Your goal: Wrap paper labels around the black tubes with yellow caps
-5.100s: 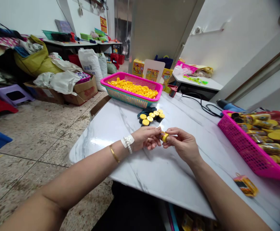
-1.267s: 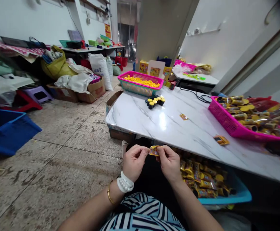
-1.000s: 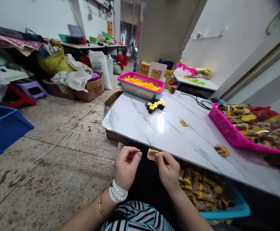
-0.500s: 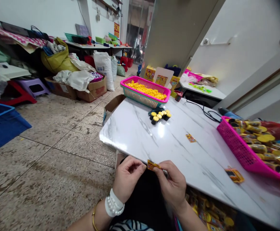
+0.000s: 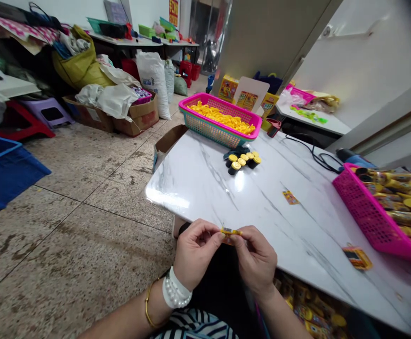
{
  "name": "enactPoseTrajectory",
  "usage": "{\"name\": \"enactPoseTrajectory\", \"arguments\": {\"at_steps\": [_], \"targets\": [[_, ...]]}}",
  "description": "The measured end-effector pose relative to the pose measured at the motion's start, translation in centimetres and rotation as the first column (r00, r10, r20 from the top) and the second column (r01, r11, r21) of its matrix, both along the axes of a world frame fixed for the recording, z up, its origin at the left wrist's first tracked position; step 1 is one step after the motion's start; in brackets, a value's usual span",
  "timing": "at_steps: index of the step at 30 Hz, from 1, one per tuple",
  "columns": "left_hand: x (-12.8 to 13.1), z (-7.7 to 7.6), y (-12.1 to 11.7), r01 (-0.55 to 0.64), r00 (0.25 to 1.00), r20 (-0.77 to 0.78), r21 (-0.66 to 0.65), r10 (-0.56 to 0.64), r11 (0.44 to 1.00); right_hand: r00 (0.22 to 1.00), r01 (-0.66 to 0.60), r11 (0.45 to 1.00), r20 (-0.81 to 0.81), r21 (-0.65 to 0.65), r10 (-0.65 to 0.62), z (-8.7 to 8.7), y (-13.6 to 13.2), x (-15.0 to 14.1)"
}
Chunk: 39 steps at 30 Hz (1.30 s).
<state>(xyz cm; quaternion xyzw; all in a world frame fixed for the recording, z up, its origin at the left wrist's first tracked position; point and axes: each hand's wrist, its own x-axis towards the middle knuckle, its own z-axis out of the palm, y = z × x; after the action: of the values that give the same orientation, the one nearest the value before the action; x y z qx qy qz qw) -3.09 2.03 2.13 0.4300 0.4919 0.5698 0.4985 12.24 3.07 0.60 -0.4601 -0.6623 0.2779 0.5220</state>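
Observation:
Close to the near edge of the table, a small yellow printed label (image 5: 230, 231) with a barcode is pinched between both hands. My left hand (image 5: 196, 252) grips its left end with thumb and forefinger; a white band and a bead bracelet circle that wrist. The right end is in the closed fingers of my right hand (image 5: 256, 259). Part of the label is hidden behind the fingertips. Beyond the hands, a similar flat label (image 5: 290, 197) lies on the table, and a yellow-and-black stack of printed pieces (image 5: 357, 257) lies farther right.
On the white marbled table (image 5: 198, 188) stand several black tubs with yellow lids (image 5: 236, 167). Behind them is a pink-and-teal basket (image 5: 219, 134) of yellow pieces. A pink basket (image 5: 367, 216) of yellow-lidded tubes stands right. A blue crate (image 5: 14, 174) is on the floor left.
My left hand has moved to the label and now grips its left end; before, only the right hand held it. The label has turned, showing its barcode. The camera view has shifted slightly.

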Motion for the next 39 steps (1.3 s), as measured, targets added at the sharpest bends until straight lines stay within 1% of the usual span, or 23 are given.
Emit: {"name": "enactPoseTrajectory", "arguments": {"at_steps": [2, 6, 10, 13, 15, 18, 20, 21, 22, 23, 24, 25, 26, 27, 28, 29, 31, 34, 37, 39], "targets": [[0.2, -0.1, -0.1, -0.012, 0.998, 0.057, -0.033, 0.014, 0.999, 1.000, 0.007, 1.000, 0.026, -0.004, -0.007, 0.1, 0.1, -0.1], [0.3, -0.3, -0.4, 0.023, 0.985, 0.170, -0.160, 0.005, 0.987, 0.997, 0.047, 0.999, 0.056, 0.003, -0.047, 0.1, 0.3, -0.4], [0.3, -0.2, -0.7, 0.014, 0.958, 0.285, -0.190, 0.041, 0.982, 0.996, 0.057, 0.998, 0.069, 0.014, -0.058, 0.2, 0.3, -0.7], [0.3, -0.2, -0.7, 0.064, 0.938, 0.346, -0.239, 0.024, 0.969, 0.995, 0.041, 0.999, 0.085, 0.033, -0.043, 0.6, 0.2, -1.0], [0.1, -0.2, -0.5, 0.097, 0.937, 0.349, -0.251, -0.003, 0.963, 0.994, 0.014, 0.998, 0.107, 0.061, -0.020, 1.1, 0.3, -1.0], [-0.5, 0.5, 1.0, 0.148, 0.958, 0.277, -0.240, -0.078, 0.959, 0.985, -0.074, 0.994, 0.164, 0.085, 0.059, 2.6, 1.5, -0.5], [-1.1, 1.5, 3.1, 0.188, 0.967, 0.214, -0.227, -0.139, 0.956, 0.970, -0.093, 0.989, 0.234, 0.112, 0.064, 4.1, 3.8, 0.1], [-1.3, 2.1, 4.5, 0.201, 0.967, 0.195, -0.208, -0.161, 0.957, 0.958, -0.071, 0.988, 0.285, 0.138, 0.029, 4.9, 5.4, 0.4], [-1.5, 2.8, 6.2, 0.210, 0.968, 0.179, -0.181, -0.178, 0.961, 0.937, -0.018, 0.981, 0.346, 0.191, -0.051, 5.5, 7.3, 0.7], [-1.6, 3.5, 8.0, 0.213, 0.967, 0.172, -0.149, -0.187, 0.965, 0.896, 0.012, 0.971, 0.429, 0.240, -0.117, 6.1, 9.3, 0.9], [-1.5, 4.2, 9.9, 0.222, 0.963, 0.182, -0.126, -0.197, 0.967, 0.833, 0.041, 0.959, 0.521, 0.279, -0.187, 6.5, 11.4, 1.1], [-1.5, 4.7, 11.9, 0.237, 0.954, 0.213, -0.116, -0.209, 0.965, 0.736, 0.072, 0.956, 0.631, 0.284, -0.244, 6.7, 13.4, 1.2], [-1.3, 5.0, 13.7, 0.251, 0.944, 0.251, -0.129, -0.214, 0.959, 0.623, 0.082, 0.961, 0.739, 0.265, -0.257, 6.7, 15.1, 1.2], [-1.1, 5.2, 15.4, 0.257, 0.935, 0.293, -0.167, -0.201, 0.952, 0.542, 0.084, 0.965, 0.802, 0.248, -0.253, 6.6, 16.5, 1.2], [-1.0, 5.3, 16.7, 0.246, 0.926, 0.339, -0.211, -0.165, 0.946, 0.500, 0.084, 0.967, 0.830, 0.239, -0.249, 6.3, 17.6, 1.1], [-0.9, 5.1, 17.8, 0.244, 0.925, 0.347, -0.225, -0.156, 0.943, 0.481, 0.079, 0.969, 0.843, 0.233, -0.242, 6.0, 18.3, 0.9], [-0.9, 4.5, 19.0, 0.240, 0.922, 0.362, -0.252, -0.139, 0.937, 0.502, 0.068, 0.968, 0.830, 0.243, -0.243, 5.2, 18.7, 0.6], [-1.1, 3.3, 19.0, 0.239, 0.917, 0.377, -0.260, -0.130, 0.935, 0.559, 0.054, 0.969, 0.797, 0.241, -0.229, 3.9, 18.3, 0.5], [-1.2, 2.6, 18.6, 0.254, 0.909, 0.395, -0.271, -0.134, 0.928, 0.654, 0.041, 0.976, 0.733, 0.213, -0.188, 3.2, 17.9, 1.2], [-1.1, 2.4, 18.6, 0.275, 0.902, 0.408, -0.287, -0.143, 0.918, 0.720, 0.065, 0.977, 0.668, 0.205, -0.188, 3.0, 18.0, 2.1]]}}
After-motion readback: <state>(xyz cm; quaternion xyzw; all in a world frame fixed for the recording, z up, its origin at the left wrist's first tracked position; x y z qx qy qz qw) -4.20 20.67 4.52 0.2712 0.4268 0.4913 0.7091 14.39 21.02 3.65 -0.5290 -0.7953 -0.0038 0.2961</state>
